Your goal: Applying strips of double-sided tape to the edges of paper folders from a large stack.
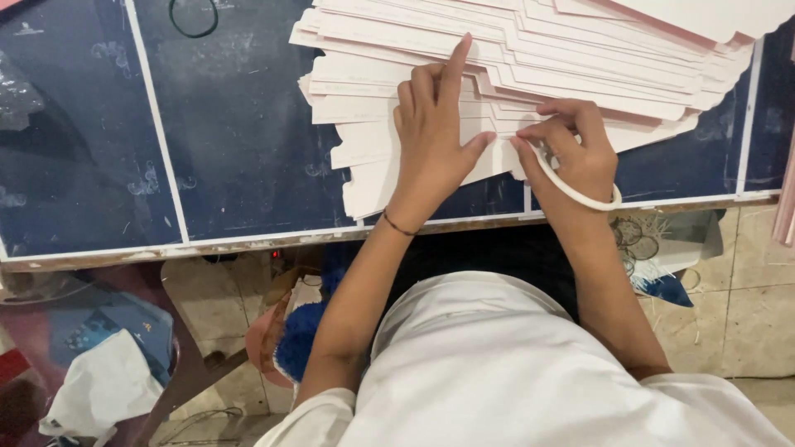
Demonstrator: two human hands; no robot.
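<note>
A fanned stack of pale pink-white card sheets (pixel 580 58) lies spread over a dark blue table top (pixel 240 141). My left hand (pixel 431 136) rests flat on the lower sheets, index finger stretched out, thumb pressing toward the right. My right hand (pixel 571 145) pinches the edge of one sheet between thumb and fingers, right beside the left thumb. A white curved strip or band (pixel 571 189) loops under my right hand near the wrist. A thin dark bracelet (pixel 399 225) circles my left wrist.
White lines (pixel 157 124) divide the table top into panels, and its worn front edge (pixel 248 244) runs across the view. A dark ring (pixel 193 18) lies at the top left. Below are a tiled floor (pixel 754 306), a blue fuzzy thing (pixel 298 339) and white cloth (pixel 103 385).
</note>
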